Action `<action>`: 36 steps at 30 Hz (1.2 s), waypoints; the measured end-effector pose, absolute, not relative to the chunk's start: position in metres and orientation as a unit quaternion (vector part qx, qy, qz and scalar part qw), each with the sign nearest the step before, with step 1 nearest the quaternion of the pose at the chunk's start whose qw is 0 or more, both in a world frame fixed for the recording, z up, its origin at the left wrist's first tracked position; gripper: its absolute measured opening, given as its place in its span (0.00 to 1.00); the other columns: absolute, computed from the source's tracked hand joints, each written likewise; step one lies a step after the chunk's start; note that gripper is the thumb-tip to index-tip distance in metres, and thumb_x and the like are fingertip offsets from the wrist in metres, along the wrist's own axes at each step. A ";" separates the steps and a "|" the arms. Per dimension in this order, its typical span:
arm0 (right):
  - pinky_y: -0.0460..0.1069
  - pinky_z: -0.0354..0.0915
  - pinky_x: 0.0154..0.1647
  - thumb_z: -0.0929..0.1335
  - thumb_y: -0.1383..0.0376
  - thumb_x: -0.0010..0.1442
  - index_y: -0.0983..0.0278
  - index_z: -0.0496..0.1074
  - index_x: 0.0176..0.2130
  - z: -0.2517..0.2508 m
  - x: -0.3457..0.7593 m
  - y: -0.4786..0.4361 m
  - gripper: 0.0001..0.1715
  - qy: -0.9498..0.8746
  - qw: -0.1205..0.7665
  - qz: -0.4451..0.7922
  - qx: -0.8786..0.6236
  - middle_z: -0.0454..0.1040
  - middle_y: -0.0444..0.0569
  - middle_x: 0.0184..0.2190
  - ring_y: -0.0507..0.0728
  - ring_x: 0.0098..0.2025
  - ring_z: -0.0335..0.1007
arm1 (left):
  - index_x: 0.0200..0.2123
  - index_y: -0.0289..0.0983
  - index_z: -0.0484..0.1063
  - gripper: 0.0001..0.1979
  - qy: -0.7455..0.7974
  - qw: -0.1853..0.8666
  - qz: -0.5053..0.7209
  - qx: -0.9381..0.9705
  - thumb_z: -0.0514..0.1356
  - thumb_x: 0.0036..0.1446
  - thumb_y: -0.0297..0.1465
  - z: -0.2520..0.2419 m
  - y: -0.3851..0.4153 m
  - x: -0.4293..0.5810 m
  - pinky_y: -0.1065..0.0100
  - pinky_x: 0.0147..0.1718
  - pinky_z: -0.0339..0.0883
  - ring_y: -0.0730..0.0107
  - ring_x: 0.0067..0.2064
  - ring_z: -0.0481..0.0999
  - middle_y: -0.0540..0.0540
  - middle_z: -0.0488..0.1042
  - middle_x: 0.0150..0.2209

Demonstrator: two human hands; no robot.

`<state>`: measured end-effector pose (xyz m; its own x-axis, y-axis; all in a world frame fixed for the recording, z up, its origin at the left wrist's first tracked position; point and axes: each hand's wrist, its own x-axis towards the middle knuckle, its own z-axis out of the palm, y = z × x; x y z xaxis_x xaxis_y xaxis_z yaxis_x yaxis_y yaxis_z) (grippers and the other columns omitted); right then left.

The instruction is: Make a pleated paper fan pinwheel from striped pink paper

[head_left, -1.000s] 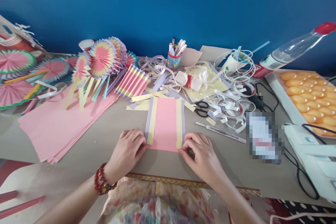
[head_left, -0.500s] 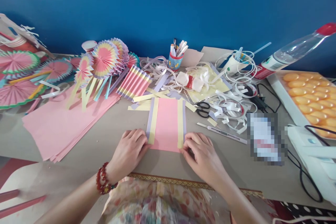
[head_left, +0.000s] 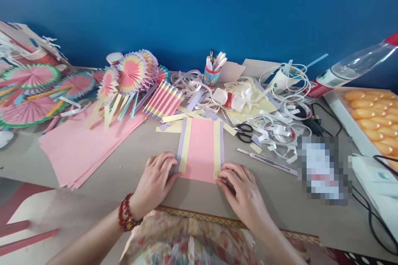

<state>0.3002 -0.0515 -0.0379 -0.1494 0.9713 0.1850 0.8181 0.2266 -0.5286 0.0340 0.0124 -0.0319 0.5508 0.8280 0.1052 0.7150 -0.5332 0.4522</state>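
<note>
A pink paper sheet lies flat on the table in front of me, with a yellow and a purple strip running along each side. My left hand has its fingers curled at the sheet's near left corner, thumb and fingers pinching the edge. At the near right corner, my right hand grips the paper the same way. Beyond the sheet lie loose yellow paper strips and a pleated pink paper piece with yellow and purple edges.
Pink sheets are stacked on the left below several round paper fans. Black-handled scissors, a white craft knife and tangled tape strips lie to the right. A pen cup and a plastic bottle stand behind.
The whole view has shifted slightly, so the scene sits a little further right. Both hands stay at the sheet's near corners, with hardly any movement against the paper.
</note>
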 end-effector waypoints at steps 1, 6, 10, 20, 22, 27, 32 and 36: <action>0.55 0.61 0.45 0.64 0.68 0.66 0.60 0.69 0.38 -0.039 0.300 -0.053 0.05 -0.748 0.249 0.148 -0.598 0.70 0.51 0.42 0.60 0.44 0.65 | 0.44 0.38 0.63 0.04 0.447 0.181 0.157 0.862 0.54 0.66 0.29 -0.032 0.012 0.034 0.61 0.45 0.59 0.61 0.50 0.69 0.42 0.69 0.48; 0.62 0.60 0.56 0.59 0.78 0.63 0.56 0.75 0.42 -0.044 0.298 -0.054 0.22 -0.793 0.231 0.089 -0.557 0.69 0.51 0.49 0.62 0.51 0.63 | 0.46 0.39 0.66 0.07 0.444 0.186 0.141 0.865 0.52 0.66 0.27 -0.033 0.011 0.031 0.57 0.47 0.62 0.58 0.52 0.68 0.40 0.67 0.51; 0.62 0.57 0.61 0.62 0.75 0.66 0.48 0.75 0.49 -0.049 0.299 -0.051 0.24 -0.825 0.232 0.056 -0.512 0.71 0.47 0.51 0.59 0.54 0.63 | 0.48 0.43 0.71 0.17 0.406 0.149 0.136 0.891 0.51 0.62 0.20 -0.038 0.011 0.029 0.48 0.53 0.60 0.56 0.54 0.67 0.40 0.63 0.57; 0.61 0.56 0.63 0.67 0.70 0.65 0.43 0.70 0.56 -0.050 0.303 -0.051 0.25 -0.839 0.189 0.040 -0.508 0.71 0.45 0.55 0.58 0.56 0.64 | 0.66 0.59 0.53 0.39 0.241 0.064 0.028 0.968 0.58 0.58 0.22 -0.027 0.022 0.031 0.30 0.62 0.35 0.40 0.69 0.48 0.47 0.44 0.72; 0.61 0.57 0.62 0.67 0.71 0.65 0.43 0.71 0.55 -0.048 0.303 -0.051 0.26 -0.840 0.181 0.040 -0.509 0.72 0.45 0.54 0.58 0.56 0.64 | 0.66 0.60 0.52 0.38 0.247 0.070 0.021 0.966 0.57 0.58 0.21 -0.026 0.022 0.029 0.31 0.62 0.37 0.41 0.69 0.49 0.49 0.44 0.72; 0.62 0.57 0.62 0.66 0.71 0.65 0.45 0.74 0.51 -0.045 0.305 -0.051 0.22 -0.841 0.181 0.037 -0.509 0.72 0.47 0.54 0.59 0.56 0.64 | 0.64 0.58 0.57 0.36 0.285 0.086 0.014 0.955 0.55 0.58 0.21 -0.019 0.019 0.014 0.32 0.64 0.35 0.44 0.70 0.49 0.53 0.48 0.71; 0.63 0.57 0.61 0.64 0.72 0.67 0.46 0.74 0.52 -0.044 0.305 -0.051 0.23 -0.842 0.185 0.050 -0.504 0.72 0.47 0.55 0.59 0.57 0.64 | 0.65 0.52 0.58 0.31 0.310 0.090 -0.018 0.946 0.53 0.61 0.25 -0.005 0.011 -0.007 0.31 0.63 0.32 0.42 0.71 0.44 0.51 0.49 0.70; 0.62 0.57 0.61 0.62 0.71 0.68 0.46 0.73 0.53 -0.042 0.305 -0.050 0.23 -0.843 0.191 0.051 -0.500 0.72 0.47 0.55 0.58 0.57 0.64 | 0.65 0.42 0.58 0.25 0.304 0.073 0.010 0.950 0.51 0.66 0.32 -0.008 0.003 -0.002 0.37 0.65 0.23 0.48 0.71 0.44 0.47 0.52 0.70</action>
